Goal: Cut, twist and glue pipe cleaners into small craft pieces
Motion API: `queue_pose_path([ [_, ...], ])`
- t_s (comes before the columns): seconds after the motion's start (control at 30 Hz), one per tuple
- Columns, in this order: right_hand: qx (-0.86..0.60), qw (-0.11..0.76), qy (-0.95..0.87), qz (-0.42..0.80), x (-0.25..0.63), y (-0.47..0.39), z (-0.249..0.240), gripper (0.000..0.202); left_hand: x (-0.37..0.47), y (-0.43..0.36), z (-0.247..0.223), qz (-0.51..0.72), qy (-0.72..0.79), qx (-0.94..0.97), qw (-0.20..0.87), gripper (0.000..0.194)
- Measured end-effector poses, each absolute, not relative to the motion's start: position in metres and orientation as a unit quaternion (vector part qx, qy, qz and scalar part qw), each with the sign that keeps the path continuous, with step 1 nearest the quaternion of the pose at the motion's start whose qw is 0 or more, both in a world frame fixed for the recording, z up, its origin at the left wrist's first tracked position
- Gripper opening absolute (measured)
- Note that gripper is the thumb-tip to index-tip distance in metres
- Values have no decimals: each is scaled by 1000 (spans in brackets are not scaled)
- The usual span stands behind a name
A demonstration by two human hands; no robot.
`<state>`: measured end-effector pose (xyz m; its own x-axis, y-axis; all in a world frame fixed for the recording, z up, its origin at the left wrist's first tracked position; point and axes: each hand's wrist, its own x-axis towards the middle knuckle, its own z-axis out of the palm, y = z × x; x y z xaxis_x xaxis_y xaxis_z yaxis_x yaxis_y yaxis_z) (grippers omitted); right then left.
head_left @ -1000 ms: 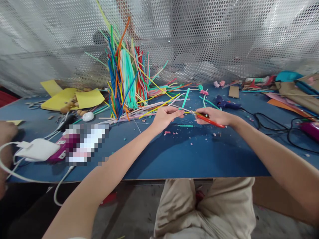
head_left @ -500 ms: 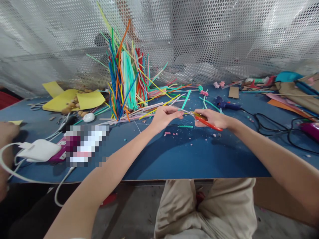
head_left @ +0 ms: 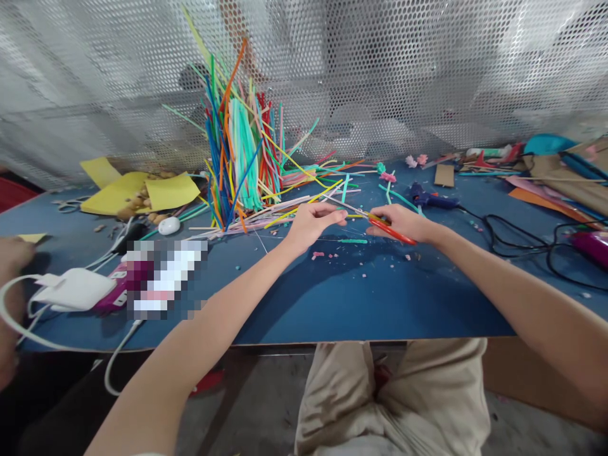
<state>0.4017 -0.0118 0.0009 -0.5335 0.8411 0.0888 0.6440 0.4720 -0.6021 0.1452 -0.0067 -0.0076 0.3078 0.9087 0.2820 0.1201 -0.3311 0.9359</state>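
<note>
Orange-handled scissors [head_left: 389, 229] are in my right hand [head_left: 401, 223], their blades parted and pointing left toward my left hand. The fingers of my left hand [head_left: 316, 225] are pinched together near the blade tips, around a green pipe cleaner piece [head_left: 346, 189] that seems to rise from behind the fingertips; the grip itself is hard to make out. Under the hands, a short teal piece [head_left: 352, 240] lies on the blue table [head_left: 304, 310], with pink scraps [head_left: 323, 254] beside it.
Behind my left hand stands a bundle of colourful pipe cleaners [head_left: 244, 152]. A blue glue gun [head_left: 434, 197] with a black cord lies to the right. Leftward are a white charger [head_left: 76, 288], yellow sheets [head_left: 171, 192] and another person's hand [head_left: 16, 253].
The scissors' blades have opened wider and their handles have shifted slightly left. The upright green piece near my left fingertips now stands straighter and looks shorter.
</note>
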Motion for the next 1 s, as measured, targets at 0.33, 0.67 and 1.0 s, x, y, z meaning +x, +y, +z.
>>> queue_pose_path([
  [0.33, -604, 272, -749, 38, 435, 20, -14, 38, 145, 2, -13, 485, 387, 590, 517, 35],
  [0.67, -360, 370, -857, -12, 408, -9, 0, 47, 159, -15, -14, 452, 385, 542, 595, 41],
  [1.0, -287, 401, -869, -48, 369, -27, -14, 33, 171, -28, -23, 420, 343, 557, 629, 31],
])
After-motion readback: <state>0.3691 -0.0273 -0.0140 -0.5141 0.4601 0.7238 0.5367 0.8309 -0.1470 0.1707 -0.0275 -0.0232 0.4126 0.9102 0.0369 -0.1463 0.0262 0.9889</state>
